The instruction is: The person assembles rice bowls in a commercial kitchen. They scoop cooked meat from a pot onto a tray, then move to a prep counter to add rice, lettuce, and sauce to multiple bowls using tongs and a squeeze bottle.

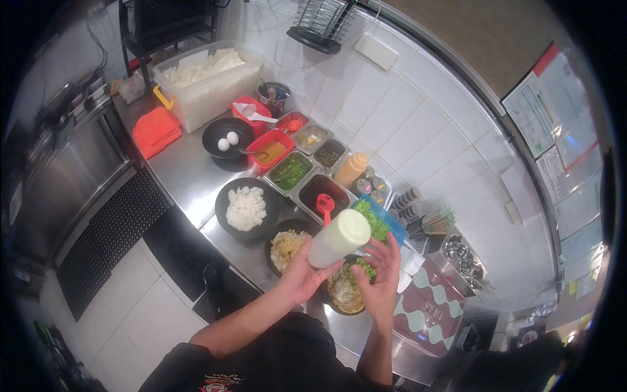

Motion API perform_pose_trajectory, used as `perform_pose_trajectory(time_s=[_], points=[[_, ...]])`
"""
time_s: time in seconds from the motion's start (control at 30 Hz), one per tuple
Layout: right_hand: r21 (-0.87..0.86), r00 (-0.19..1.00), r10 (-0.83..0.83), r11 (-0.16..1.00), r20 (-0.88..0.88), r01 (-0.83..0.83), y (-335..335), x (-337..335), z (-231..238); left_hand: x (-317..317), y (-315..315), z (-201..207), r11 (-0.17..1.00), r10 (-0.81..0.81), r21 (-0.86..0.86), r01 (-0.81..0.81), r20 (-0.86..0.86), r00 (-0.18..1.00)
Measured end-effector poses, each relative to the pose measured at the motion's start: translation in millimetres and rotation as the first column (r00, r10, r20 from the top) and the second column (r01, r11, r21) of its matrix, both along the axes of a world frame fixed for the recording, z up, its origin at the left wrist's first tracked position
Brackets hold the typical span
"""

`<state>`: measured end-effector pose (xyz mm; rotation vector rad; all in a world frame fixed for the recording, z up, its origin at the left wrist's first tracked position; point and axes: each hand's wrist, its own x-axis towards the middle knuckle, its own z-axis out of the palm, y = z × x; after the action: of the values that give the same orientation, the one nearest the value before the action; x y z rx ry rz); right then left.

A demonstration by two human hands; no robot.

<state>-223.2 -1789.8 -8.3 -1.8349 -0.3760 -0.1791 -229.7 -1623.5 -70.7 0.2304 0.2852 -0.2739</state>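
My left hand (302, 274) is wrapped round a whitish squeeze bottle (336, 242), tilted with its pale yellow-green end up and to the right. My right hand (381, 277) is open, fingers apart, beside the bottle and over the right side of a dark bowl. In that bowl lie a browned, shredded topping (344, 293) and green lettuce, partly hidden by my hands. Left of it, partly behind my left hand and the bottle, stands a bowl of rice with a crumbly yellowish topping (287, 248). Farther left, a black bowl holds white rice (246, 209).
Metal and red tubs of sauces and chopped greens (289, 171) line the wall, one with a red ladle (325, 204). An orange bottle (351, 168), a blue tray of lettuce (375, 219), two eggs (228, 141), an orange cloth (157, 130) and a large clear bin (206, 98) stand around.
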Motion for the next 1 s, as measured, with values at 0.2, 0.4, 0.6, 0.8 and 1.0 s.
perform_pose_trajectory(time_s=[0.2, 0.4, 0.6, 0.8, 1.0], points=[[0.135, 1.0, -0.011, 0.991, 0.018, 0.009, 11.7, 6.1, -15.0, 1.6, -0.4, -2.7, 0.999, -0.04, 0.029, 0.04, 0.001, 0.999], [0.137, 0.888, -0.26, 0.965, 0.379, 0.224, 16.7, 5.3, 87.5, -9.0, -27.7, 116.0, 0.993, -0.029, 0.116, 0.003, 0.218, 0.976], [0.223, 0.825, -0.353, 0.934, 0.441, 0.28, 34.9, -22.2, 66.8, -22.9, -13.7, 130.6, 0.965, -0.067, 0.26, -0.015, 0.307, 0.949], [-0.011, 0.835, -0.324, 0.93, 0.445, 0.367, 39.3, 0.4, -12.2, -5.9, -15.3, 26.8, 0.997, 0.064, 0.039, -0.064, 0.008, 0.998], [0.097, 0.95, -0.265, 0.963, 0.165, 0.252, 46.7, 25.6, 35.6, 6.5, 6.4, 58.8, 0.998, -0.068, -0.006, 0.069, 0.034, 0.997]])
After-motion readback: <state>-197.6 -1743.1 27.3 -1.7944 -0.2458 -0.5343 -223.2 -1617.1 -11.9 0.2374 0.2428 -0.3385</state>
